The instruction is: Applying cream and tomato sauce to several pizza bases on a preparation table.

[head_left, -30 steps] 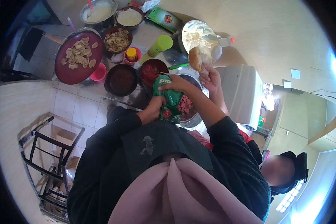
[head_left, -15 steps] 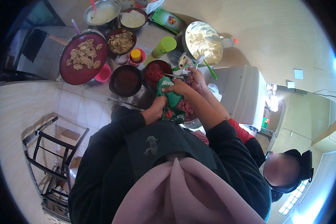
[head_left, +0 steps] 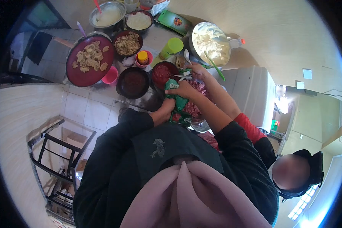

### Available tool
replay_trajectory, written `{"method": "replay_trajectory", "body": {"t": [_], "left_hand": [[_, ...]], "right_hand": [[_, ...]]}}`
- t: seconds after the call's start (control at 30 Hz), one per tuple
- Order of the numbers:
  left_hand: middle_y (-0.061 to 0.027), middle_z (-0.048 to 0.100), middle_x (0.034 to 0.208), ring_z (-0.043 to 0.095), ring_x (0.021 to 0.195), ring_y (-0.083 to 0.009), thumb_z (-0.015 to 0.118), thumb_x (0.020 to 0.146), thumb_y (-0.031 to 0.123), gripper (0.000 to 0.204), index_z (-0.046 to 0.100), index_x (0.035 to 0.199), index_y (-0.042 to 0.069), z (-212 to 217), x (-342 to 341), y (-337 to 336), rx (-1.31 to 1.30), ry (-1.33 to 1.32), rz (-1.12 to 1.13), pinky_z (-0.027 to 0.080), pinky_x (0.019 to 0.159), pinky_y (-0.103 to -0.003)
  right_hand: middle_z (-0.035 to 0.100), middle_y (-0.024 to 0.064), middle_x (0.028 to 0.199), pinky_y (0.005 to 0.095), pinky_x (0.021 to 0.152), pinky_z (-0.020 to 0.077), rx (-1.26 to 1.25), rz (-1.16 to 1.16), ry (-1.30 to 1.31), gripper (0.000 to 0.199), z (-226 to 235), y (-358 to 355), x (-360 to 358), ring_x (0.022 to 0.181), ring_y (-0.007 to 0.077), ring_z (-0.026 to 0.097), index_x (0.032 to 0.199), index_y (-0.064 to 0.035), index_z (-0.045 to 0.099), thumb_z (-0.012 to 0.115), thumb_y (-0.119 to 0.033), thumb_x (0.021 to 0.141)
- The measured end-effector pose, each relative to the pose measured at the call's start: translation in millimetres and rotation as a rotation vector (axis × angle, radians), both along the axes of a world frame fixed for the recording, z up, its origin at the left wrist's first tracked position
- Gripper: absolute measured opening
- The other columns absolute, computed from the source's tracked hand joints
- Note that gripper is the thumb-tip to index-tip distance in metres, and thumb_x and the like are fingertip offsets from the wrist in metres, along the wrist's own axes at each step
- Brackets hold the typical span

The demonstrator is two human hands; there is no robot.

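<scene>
A green sauce pouch is gripped between my two hands, its top end at the rim of a bowl of thick red sauce. My left hand is closed round the pouch's lower left side. My right hand pinches its upper part, near a metal spoon resting in the sauce bowl. Beside and partly behind the pouch is a clear bowl of pinkish-red chopped meat. Just beyond my right hand, a co-worker's hand seems to hold a pale spoon.
A dark bowl stands left of the sauce. Further left are a red tray of sliced mushrooms and a pink cup. Behind stand a lime-lidded bottle and a large metal bowl. A white appliance sits right.
Both my hands keep their hold on the pouch. The co-worker's pale spoon has swung left, toward the sauce bowl. The whole view has shifted slightly.
</scene>
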State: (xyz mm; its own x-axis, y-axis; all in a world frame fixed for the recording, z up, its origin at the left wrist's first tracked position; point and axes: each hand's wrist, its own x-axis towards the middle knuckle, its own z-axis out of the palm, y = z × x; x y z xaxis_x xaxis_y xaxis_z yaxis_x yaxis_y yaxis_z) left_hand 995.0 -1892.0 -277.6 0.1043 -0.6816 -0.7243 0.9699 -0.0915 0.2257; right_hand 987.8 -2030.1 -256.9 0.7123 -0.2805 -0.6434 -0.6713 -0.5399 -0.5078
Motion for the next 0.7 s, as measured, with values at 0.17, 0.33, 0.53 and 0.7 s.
{"method": "replay_trajectory", "body": {"t": [0.17, 0.33, 0.53, 0.7], "left_hand": [[-0.0146, 0.058, 0.096, 0.061, 0.082, -0.0246, 0.037, 0.088, 0.008, 0.027, 0.051, 0.108, -0.002, -19.9, -1.3, -6.3, -0.006, -0.146, -0.042, 0.051, 0.066, -0.039], [-0.0145, 0.057, 0.097, 0.06, 0.087, -0.024, 0.038, 0.088, 0.009, 0.027, 0.052, 0.108, -0.003, -46.7, -4.9, -10.1, 0.03, -0.281, -0.153, 0.048, 0.072, -0.038], [-0.0117, 0.058, 0.096, 0.06, 0.088, -0.0225, 0.036, 0.088, 0.008, 0.028, 0.051, 0.11, 0.0, -16.3, 1.1, -7.0, -0.027, -0.173, -0.095, 0.049, 0.072, -0.038], [-0.0079, 0.06, 0.096, 0.06, 0.082, -0.0192, 0.039, 0.093, 0.018, 0.027, 0.051, 0.112, 0.005, -6.1, 3.2, -4.8, -0.035, -0.119, -0.141, 0.051, 0.069, -0.037]], "right_hand": [[0.065, 0.017, 0.093, 0.0354, 0.078, 0.0471, 0.017, -0.06, -0.132, 0.054, -19.2, -9.2, -8.6, 0.086, 0.0222, 0.061, 0.097, 0.0043, 0.063, 0.075, -0.041, 0.07], [0.066, 0.0111, 0.081, 0.0339, 0.072, 0.0477, 0.056, -0.148, -0.121, 0.04, -22.4, -7.8, -16.2, 0.074, 0.0178, 0.062, 0.092, 0.0033, 0.065, 0.073, -0.031, 0.074], [0.066, 0.0203, 0.08, 0.0393, 0.068, 0.0488, 0.101, -0.208, -0.182, 0.046, -29.0, -8.0, -20.9, 0.073, 0.0287, 0.065, 0.09, 0.0033, 0.065, 0.074, -0.037, 0.07], [0.064, 0.0251, 0.088, 0.0415, 0.075, 0.0481, -0.05, -0.044, -0.191, 0.053, -27.8, -14.4, -12.3, 0.084, 0.0325, 0.064, 0.09, 0.0037, 0.066, 0.07, -0.045, 0.07]]}}
